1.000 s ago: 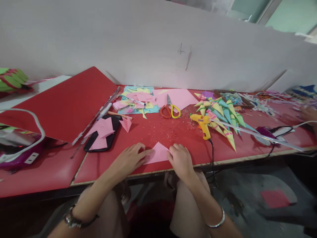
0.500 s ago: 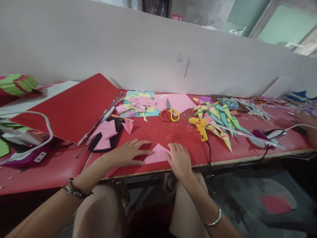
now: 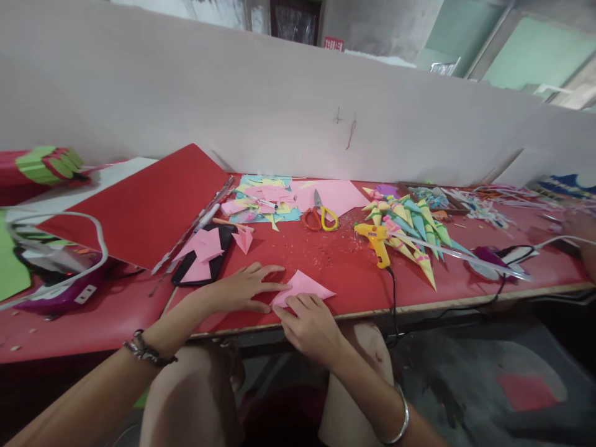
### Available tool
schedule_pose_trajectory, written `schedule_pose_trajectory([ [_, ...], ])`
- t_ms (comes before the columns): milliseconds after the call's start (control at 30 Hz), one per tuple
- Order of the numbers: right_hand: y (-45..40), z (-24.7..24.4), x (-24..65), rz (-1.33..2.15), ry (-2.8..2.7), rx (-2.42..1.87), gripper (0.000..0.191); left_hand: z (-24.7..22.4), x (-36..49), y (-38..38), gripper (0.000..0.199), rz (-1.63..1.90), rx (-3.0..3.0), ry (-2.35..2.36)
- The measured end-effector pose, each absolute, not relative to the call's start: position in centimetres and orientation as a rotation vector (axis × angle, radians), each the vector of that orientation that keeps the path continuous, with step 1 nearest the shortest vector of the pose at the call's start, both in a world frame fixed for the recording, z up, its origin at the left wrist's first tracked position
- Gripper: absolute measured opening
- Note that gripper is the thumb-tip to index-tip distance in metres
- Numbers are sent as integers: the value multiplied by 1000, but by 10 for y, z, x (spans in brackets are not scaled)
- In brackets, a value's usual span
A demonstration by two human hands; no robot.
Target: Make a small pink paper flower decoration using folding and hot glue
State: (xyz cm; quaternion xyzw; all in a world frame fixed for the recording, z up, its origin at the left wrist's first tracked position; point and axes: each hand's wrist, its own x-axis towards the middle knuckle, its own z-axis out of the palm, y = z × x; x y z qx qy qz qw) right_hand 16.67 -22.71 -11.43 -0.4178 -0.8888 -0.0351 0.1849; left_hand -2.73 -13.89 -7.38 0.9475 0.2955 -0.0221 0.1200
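A folded piece of pink paper point(image 3: 305, 284) lies at the front edge of the red table point(image 3: 279, 254), with one corner pointing away from me. My left hand point(image 3: 244, 288) is open, its fingers spread and the tips touching the paper's left side. On the paper's lower left edge rests my right hand point(image 3: 310, 323), its fingers loosely bent and apart, covering part of that edge. To the left, a folded pink piece point(image 3: 243, 239) stands beside a black tray point(image 3: 216, 267) holding more pink pieces point(image 3: 202, 248).
Scissors point(image 3: 320, 217) lie behind the paper, before paper scraps point(image 3: 265, 197). Right of them are a yellow glue gun point(image 3: 376, 243) with its cord and a pile of paper cones point(image 3: 419, 226). A red sheet point(image 3: 149, 198) leans left. Another person's hand point(image 3: 580, 223) shows far right.
My right hand has slid left and toward me across the paper, from its right corner to the lower left edge, uncovering that corner. My left hand stays in place. The view has tilted slightly.
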Motion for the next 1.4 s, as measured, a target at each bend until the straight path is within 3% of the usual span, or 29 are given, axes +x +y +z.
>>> schedule_pose_trajectory([
  [433,-235,-119,238,19,-2233,-1384,29,-66,-24,-140,51,-237,2639,896],
  [867,-237,-122,257,29,-2030,-1478,23,-67,-27,-143,51,-109,2641,915],
  [1000,-235,-118,232,52,-2211,-1324,30,-62,-20,-153,62,-156,2621,951],
  [1167,-237,-116,210,127,-2350,-1238,31,-74,6,-186,74,104,2708,951],
  [1233,-238,-115,209,131,-2387,-1203,23,-84,15,-200,67,184,2734,996],
  [1333,-239,-111,210,86,-2408,-1182,13,-88,21,-214,37,284,2801,1087],
  [1400,-238,-105,208,31,-2428,-1185,17,-80,23,-218,15,328,2910,1073],
])
